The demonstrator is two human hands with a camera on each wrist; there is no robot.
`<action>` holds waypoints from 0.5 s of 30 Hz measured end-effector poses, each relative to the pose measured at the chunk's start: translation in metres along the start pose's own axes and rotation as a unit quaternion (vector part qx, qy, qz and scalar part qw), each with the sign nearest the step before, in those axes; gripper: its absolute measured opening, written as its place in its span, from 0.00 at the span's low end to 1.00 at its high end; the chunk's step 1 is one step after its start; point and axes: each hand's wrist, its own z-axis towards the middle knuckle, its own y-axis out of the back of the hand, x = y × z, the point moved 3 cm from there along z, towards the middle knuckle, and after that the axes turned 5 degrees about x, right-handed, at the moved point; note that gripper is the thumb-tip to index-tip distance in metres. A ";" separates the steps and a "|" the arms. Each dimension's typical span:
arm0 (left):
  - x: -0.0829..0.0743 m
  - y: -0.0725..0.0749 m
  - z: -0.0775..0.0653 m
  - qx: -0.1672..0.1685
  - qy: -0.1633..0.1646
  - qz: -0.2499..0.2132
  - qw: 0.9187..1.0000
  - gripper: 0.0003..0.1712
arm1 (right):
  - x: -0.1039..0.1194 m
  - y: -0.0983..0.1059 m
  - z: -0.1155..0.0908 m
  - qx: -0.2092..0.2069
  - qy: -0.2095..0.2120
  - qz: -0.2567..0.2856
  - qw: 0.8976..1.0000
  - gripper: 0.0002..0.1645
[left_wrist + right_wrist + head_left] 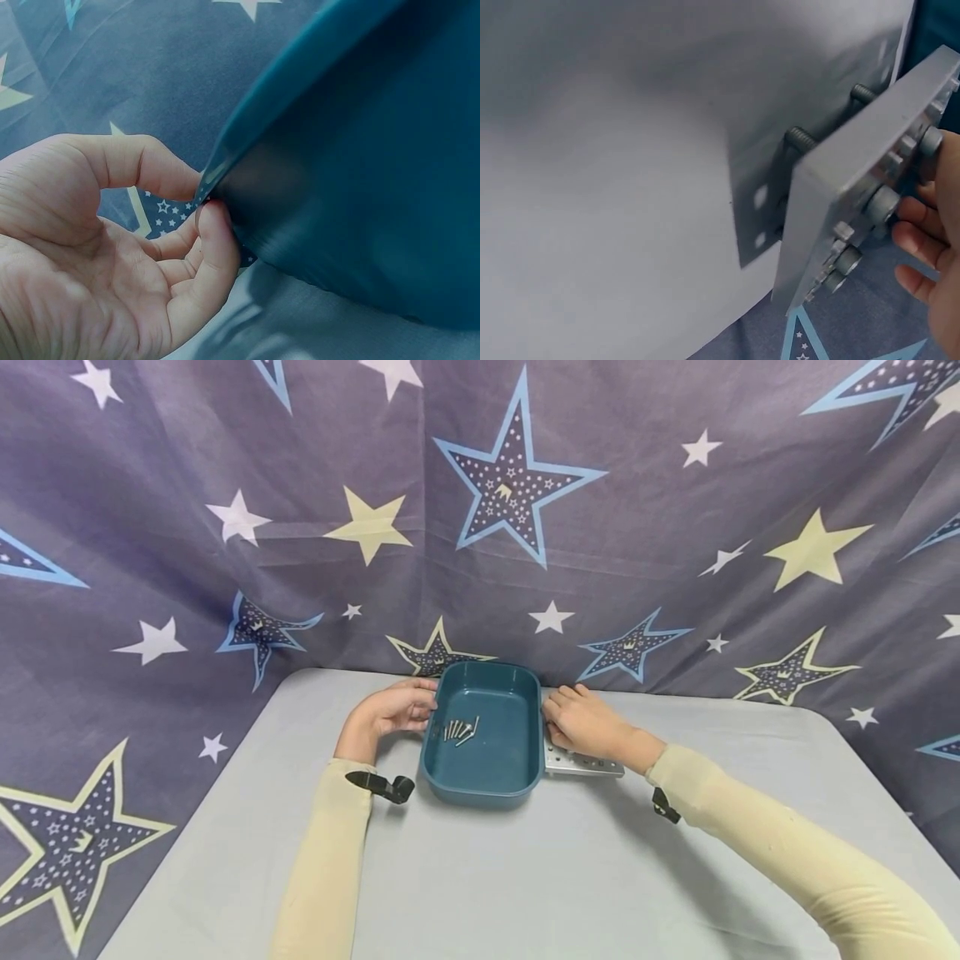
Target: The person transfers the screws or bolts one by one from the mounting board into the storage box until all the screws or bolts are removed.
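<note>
A teal tray (491, 764) stands on the table with several loose metal bolts (459, 731) inside, toward its left side. At its left wall, my left hand (401, 706) pinches the rim between thumb and fingers, as the left wrist view shows. To the tray's right lies a silver metal plate (581, 764) with holes. My right hand (588, 722) is over this plate. In the right wrist view, bolts (883, 202) stick through the plate, their threaded ends on the other side. Curled right fingers (919, 240) hold a bolt head (930, 141); the thumb is hidden.
A pale cloth covers the table (465, 877). Behind and beside it hangs a dark curtain (645, 543) with stars, close to the tray's far edge. Each wrist wears a black strap (382, 787).
</note>
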 end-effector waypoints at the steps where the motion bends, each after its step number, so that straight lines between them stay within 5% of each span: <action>1: 0.000 0.000 0.000 0.000 0.000 0.001 1.000 0.36 | 0.000 0.000 -0.001 -0.004 0.002 -0.008 1.000 0.07; 15: 0.001 0.001 0.001 -0.002 0.002 0.003 1.000 0.37 | 0.002 -0.003 -0.004 -0.020 0.006 -0.061 0.998 0.10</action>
